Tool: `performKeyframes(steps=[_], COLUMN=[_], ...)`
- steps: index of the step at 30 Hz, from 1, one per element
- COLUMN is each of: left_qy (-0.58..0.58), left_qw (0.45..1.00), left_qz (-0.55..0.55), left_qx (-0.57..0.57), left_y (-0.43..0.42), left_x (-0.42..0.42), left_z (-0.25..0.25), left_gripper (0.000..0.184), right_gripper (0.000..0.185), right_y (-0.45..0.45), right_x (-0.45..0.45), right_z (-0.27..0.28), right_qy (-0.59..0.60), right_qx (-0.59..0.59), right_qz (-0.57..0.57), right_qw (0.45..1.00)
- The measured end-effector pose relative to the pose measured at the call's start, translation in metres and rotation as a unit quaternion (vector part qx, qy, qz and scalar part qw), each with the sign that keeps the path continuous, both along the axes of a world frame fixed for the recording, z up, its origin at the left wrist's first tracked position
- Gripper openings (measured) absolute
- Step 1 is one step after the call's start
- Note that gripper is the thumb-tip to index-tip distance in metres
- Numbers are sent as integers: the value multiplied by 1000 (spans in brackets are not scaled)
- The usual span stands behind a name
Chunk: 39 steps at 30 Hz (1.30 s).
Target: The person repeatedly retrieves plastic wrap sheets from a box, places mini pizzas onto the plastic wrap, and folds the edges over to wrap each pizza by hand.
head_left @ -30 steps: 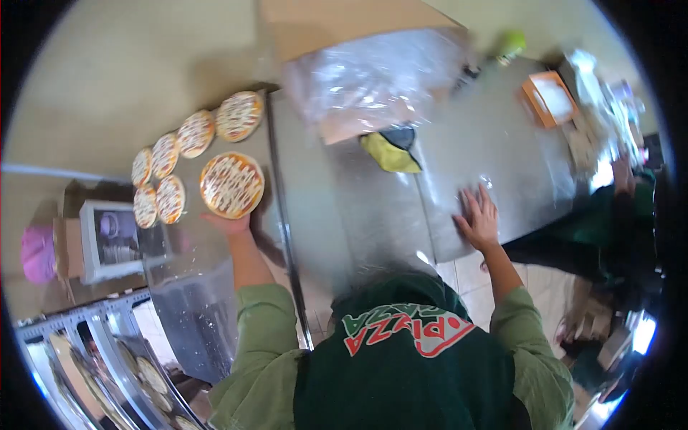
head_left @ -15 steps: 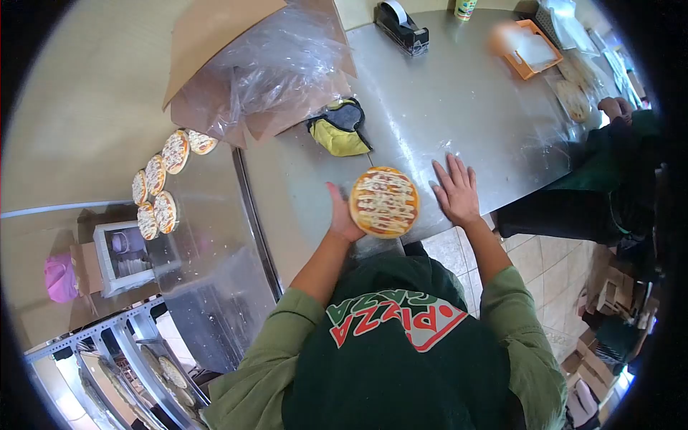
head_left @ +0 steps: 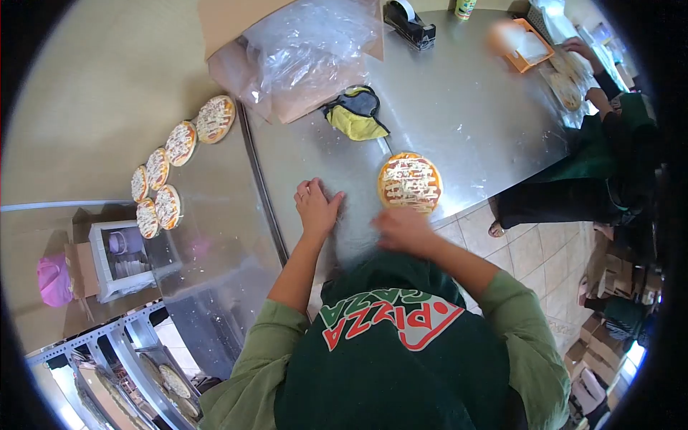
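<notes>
A small round pizza (head_left: 410,179) with white sauce stripes lies flat on the metal table, near its front edge. My right hand (head_left: 405,231) is just below the pizza's near edge, overlapping it in view. Motion blurs its fingers, and whether it touches the pizza I cannot tell. To the left of the pizza, my left hand (head_left: 317,208) is over the metal surface with thumb and fingers apart, holding nothing. Beyond the pizza lies a crumpled yellow and black cloth item (head_left: 358,115).
Several topped pizzas (head_left: 181,143) lie on the left. A cardboard box (head_left: 308,100) with clear plastic bags (head_left: 308,43) stands at the back. Behind are a tape dispenser (head_left: 410,27) and orange basket (head_left: 529,63). A co-worker's hand (head_left: 598,99) is at bagged items on the right.
The pizza has left my left hand and now lies farther right on the table. My left hand moved left; my right hand swung inward to the pizza's near edge.
</notes>
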<state>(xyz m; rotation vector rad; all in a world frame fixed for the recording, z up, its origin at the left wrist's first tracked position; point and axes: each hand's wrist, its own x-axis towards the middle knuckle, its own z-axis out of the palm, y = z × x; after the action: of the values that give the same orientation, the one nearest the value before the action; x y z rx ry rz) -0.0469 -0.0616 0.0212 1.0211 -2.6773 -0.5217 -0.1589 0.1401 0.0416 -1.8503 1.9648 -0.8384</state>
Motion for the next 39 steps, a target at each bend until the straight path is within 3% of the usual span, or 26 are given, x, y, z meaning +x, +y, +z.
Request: performKeyframes(steps=[2,5,7,8,9,10,13,14,15,16,17,19,22,25,31,35,37,39], left_qy=[-37,-54,-61,-33,-6,19,214,247,278,309,249,118,141,165,142,148,83,14], left_qw=[999,996,990,951,874,760,632,653,672,687,744,842,790,784,782,936,952,950], left_qz=[-17,-46,-42,12,66,120,100,133,163,193,165,102,114,94,74,-171,-293,-311], left_qx=[-1,54,119,307,482,638,738,704,667,628,598,517,586,591,603,270,26,-4], left_y=[-9,-23,-25,-26,-25,-22,5,13,22,32,39,46,58,90,122,91,79,85], left_x=[0,-5,-14,-17,-23,-27,-27,-25,-23,-21,-14,-1,-3,-52,-104,-66,-58,-69], left_z=[-7,-29,-22,-18,5,22,32,21,3,-4,-8,-4,17,40,24,8,8,11], left_gripper=[40,32,31,32,34,36,36,37,37,38,38,42,47,53,51,59,63,65], right_gripper=[26,19,15,13,11,9,4,6,7,10,19,40,47,46,35,34,34,35], right_y=[-15,-33,-31,-29,-21,-8,30,40,48,53,65,83,103,110,112,106,88,68], right_x=[45,64,63,62,60,56,36,27,12,-8,-34,-76,-109,-128,-136,-134,-119,-94], right_z=[-33,-62,-58,-56,-49,-39,-33,-30,-28,-23,-24,-15,-27,-29,-20,7,30,35], right_qy=[94,125,40,-2,-75,-147,-331,-364,-332,-247,-112,150,101,-78,-159,-209,-198,-173], right_qx=[-15,8,18,21,10,-1,-48,-49,-120,-165,-79,-58,88,111,133,102,73,32], right_qz=[76,64,19,-6,-104,-199,-391,-448,-458,-475,-530,-545,-552,-546,-532,-506,-470,-392], right_qw=[993,990,999,1000,992,969,858,815,816,829,837,823,823,827,821,830,857,903])
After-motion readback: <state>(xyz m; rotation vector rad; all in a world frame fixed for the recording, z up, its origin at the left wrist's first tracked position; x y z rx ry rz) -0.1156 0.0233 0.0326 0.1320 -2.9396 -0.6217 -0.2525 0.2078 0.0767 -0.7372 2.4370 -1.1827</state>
